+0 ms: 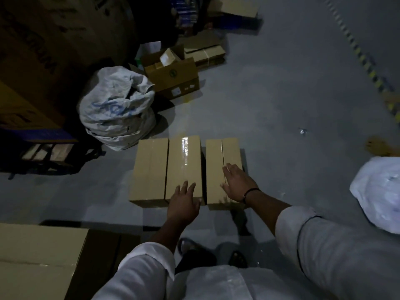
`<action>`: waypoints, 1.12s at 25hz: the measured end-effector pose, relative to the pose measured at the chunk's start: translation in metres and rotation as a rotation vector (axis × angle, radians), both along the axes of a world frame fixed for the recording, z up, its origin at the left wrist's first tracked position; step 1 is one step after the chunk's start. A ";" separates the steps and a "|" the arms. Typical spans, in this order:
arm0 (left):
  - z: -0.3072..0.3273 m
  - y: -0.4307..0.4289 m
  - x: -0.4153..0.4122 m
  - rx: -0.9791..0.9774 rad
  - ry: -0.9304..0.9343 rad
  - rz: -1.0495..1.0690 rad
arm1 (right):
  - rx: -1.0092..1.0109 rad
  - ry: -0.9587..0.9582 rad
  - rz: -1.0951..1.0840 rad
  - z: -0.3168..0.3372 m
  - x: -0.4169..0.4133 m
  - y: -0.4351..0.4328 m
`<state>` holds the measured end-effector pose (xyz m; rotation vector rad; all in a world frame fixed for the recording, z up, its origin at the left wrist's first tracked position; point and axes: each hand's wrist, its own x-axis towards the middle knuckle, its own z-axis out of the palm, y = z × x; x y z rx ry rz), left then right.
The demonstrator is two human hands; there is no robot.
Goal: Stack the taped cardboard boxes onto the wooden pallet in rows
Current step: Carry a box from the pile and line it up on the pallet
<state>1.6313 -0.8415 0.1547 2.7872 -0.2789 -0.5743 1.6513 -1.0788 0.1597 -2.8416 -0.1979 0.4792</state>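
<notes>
Your left hand (184, 202), fingers spread, is at the near end of the middle tan taped cardboard box (184, 161), while your right hand (237, 182) lies flat on the right tan taped box (214, 169). Both boxes run lengthwise away from you, side by side on the grey floor (303, 105) of a dim storeroom.

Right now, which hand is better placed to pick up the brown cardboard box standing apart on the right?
Right. The right hand lies open on that brown cardboard box; the left hand is on the neighbouring taped box, across the gap.
</notes>
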 end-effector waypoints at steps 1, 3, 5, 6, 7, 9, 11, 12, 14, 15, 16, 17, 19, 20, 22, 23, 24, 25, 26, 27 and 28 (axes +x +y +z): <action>-0.004 -0.003 0.012 0.010 0.015 -0.020 | -0.003 0.032 -0.032 -0.006 0.008 -0.007; -0.016 -0.007 0.034 0.040 0.036 -0.069 | -0.027 0.066 -0.081 -0.016 0.021 -0.015; -0.031 -0.008 0.062 0.056 0.079 -0.089 | -0.034 0.111 -0.123 -0.022 0.037 -0.019; -0.041 -0.010 0.079 0.053 0.110 -0.091 | -0.033 0.140 -0.142 -0.024 0.046 -0.022; -0.051 -0.013 0.095 0.048 0.139 -0.092 | -0.040 0.162 -0.157 -0.028 0.055 -0.027; -0.067 -0.021 0.125 0.043 0.180 -0.109 | -0.082 0.189 -0.169 -0.036 0.073 -0.040; -0.078 -0.029 0.151 0.035 0.225 -0.134 | -0.087 0.242 -0.198 -0.043 0.092 -0.052; -0.081 -0.031 0.161 0.029 0.234 -0.150 | -0.081 0.252 -0.220 -0.046 0.101 -0.055; -0.089 -0.031 0.179 0.021 0.233 -0.204 | -0.072 0.248 -0.262 -0.054 0.113 -0.057; -0.091 -0.032 0.188 0.014 0.236 -0.215 | -0.057 0.251 -0.283 -0.058 0.118 -0.057; -0.095 -0.032 0.196 0.010 0.248 -0.215 | -0.032 0.267 -0.308 -0.061 0.123 -0.055; -0.099 -0.032 0.202 0.006 0.261 -0.210 | -0.005 0.293 -0.335 -0.064 0.125 -0.053; -0.109 -0.036 0.209 -0.014 0.291 -0.194 | 0.032 0.336 -0.375 -0.076 0.128 -0.055; -0.113 -0.039 0.215 -0.017 0.306 -0.180 | 0.036 0.360 -0.379 -0.082 0.131 -0.057; -0.124 -0.049 0.228 -0.019 0.328 -0.139 | 0.058 0.414 -0.388 -0.096 0.142 -0.066; -0.128 -0.053 0.233 -0.024 0.334 -0.109 | 0.065 0.435 -0.376 -0.102 0.147 -0.070; -0.130 -0.057 0.234 -0.036 0.340 -0.069 | 0.069 0.457 -0.352 -0.109 0.152 -0.074; -0.133 -0.061 0.235 -0.058 0.331 -0.038 | 0.073 0.462 -0.331 -0.115 0.156 -0.079; -0.139 -0.066 0.238 -0.073 0.319 -0.014 | 0.081 0.464 -0.319 -0.122 0.162 -0.085; -0.147 -0.073 0.241 -0.080 0.311 0.017 | 0.100 0.456 -0.321 -0.134 0.169 -0.091; -0.152 -0.077 0.244 -0.081 0.306 0.038 | 0.112 0.430 -0.332 -0.144 0.174 -0.096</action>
